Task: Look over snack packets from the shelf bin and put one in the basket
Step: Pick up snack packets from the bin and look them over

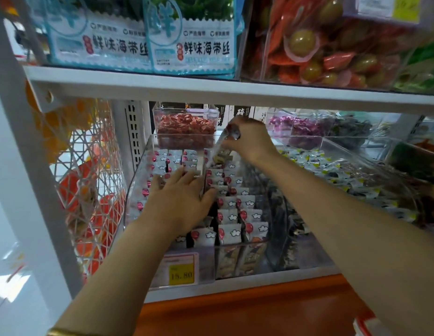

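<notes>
The clear bin point(138, 180) on the lower shelf point(259, 284) is full of small white snack packets point(231, 215) with red dots and clouds, standing in rows. The left hand point(179, 197) lies flat on the packets in the left part of the bin, its grip released. The right hand point(249, 139) is up over the back of the bin, its grip grasping 1 shiny packet point(218, 147) that hangs down. A yellow price tag point(181, 275) sticks on the bin's front. A white wire rack point(89, 166) hangs left of the bin.
</notes>
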### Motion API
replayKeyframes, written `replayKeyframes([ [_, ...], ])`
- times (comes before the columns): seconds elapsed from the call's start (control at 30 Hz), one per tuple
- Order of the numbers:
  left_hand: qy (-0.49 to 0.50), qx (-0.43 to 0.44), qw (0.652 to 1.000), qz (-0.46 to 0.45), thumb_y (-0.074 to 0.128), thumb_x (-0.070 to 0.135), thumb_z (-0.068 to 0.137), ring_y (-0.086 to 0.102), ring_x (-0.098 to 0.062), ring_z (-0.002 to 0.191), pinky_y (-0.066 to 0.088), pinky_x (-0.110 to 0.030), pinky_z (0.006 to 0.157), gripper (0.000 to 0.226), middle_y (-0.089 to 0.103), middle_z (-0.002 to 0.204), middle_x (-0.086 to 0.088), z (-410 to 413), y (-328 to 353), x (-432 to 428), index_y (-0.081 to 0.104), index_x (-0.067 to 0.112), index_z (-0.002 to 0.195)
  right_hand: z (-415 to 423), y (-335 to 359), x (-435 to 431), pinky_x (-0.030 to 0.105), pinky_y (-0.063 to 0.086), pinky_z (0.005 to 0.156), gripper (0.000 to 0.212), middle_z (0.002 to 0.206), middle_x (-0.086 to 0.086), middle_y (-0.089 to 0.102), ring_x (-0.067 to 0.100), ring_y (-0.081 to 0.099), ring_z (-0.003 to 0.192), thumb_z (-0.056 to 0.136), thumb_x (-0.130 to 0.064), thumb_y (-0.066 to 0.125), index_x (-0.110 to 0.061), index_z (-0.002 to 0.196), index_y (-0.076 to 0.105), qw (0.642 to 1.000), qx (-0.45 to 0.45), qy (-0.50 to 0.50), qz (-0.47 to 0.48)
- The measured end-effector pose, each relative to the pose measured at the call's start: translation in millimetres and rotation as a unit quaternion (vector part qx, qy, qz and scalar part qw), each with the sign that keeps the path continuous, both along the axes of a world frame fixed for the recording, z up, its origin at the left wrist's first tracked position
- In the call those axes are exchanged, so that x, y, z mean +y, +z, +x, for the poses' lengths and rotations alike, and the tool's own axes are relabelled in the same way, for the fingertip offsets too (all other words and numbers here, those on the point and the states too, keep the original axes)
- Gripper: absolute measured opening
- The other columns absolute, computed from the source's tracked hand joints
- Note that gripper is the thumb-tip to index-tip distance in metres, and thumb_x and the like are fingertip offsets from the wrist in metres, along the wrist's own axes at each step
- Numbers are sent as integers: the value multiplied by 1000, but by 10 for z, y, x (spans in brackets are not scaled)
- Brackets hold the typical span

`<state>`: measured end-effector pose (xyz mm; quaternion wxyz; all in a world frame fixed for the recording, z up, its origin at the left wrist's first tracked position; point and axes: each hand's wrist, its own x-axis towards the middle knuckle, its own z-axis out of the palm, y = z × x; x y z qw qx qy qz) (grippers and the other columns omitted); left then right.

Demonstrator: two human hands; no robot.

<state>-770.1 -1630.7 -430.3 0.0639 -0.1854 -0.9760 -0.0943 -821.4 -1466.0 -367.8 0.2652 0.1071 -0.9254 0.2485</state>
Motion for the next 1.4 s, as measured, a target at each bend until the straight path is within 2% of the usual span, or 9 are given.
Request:
replayKeyframes([
  [0.13,-3,-3,1000,15,12,56,93,1,-15,145,-5,-52,112,61,12,157,6,-25,-17,15,25,29,146,-143,-69,-127,28,39,78,31,106,8,61,21,54,99,83,-23,69,-10,108,60,984,-81,13,160],
  [0.23,-8,-3,1000,26,13,55,93,1,-14,145,-4,-51,112,60,12,157,6,-33,-31,1,25,30,145,-206,-115,-193,41,33,95,11,102,2,58,28,42,118,91,-27,54,-23,95,63,935,-149,1,321],
  [0.33,-10,-4,999,40,15,53,95,1,-12,144,-3,-50,113,58,13,157,7,-41,-39,-10,25,29,146,-301,-117,-204,43,29,96,32,121,1,58,26,35,122,95,-18,38,-21,111,65,900,-207,5,384],
  [0.57,-13,-24,998,59,13,55,93,-1,-11,144,-4,-49,114,61,12,157,7,-47,-18,-1,24,28,146,-548,-5,-190,32,47,91,24,116,11,65,24,62,102,90,-4,50,-7,100,71,970,-152,-3,189],
  [0.77,-11,-29,997,68,18,50,96,0,-13,145,-4,-50,114,56,13,157,5,-37,12,14,26,27,146,-664,-202,-253,31,43,77,15,107,10,61,25,55,101,86,-12,59,-9,98,68,951,-99,-42,291],
  [0.97,-12,-22,996,80,23,45,96,2,-14,144,-2,-49,114,53,18,156,4,6,65,-8,32,23,144,-584,-63,-212,34,47,84,8,87,8,52,22,51,91,88,-5,50,-7,87,58,954,-114,-34,275],
  [1.13,-6,36,986,163,38,28,96,33,-25,131,24,-44,112,39,43,140,-8,98,181,-42,49,10,130,-201,40,-81,29,36,66,11,89,9,49,22,48,78,94,-6,44,-1,103,49,986,3,-63,152],
  [1.23,6,80,967,244,44,20,96,43,-25,121,34,-31,100,35,49,133,-9,177,240,-55,51,9,128,151,-10,-4,26,36,57,4,74,0,46,16,48,64,95,-8,44,-8,91,44,995,74,-68,19],
  [1.4,4,72,940,334,41,16,98,51,-30,117,43,-39,95,41,49,135,-10,367,278,-31,41,15,139,808,-126,105,36,40,52,10,69,5,51,25,51,55,95,-4,44,-8,87,42,979,101,-35,-175],
])
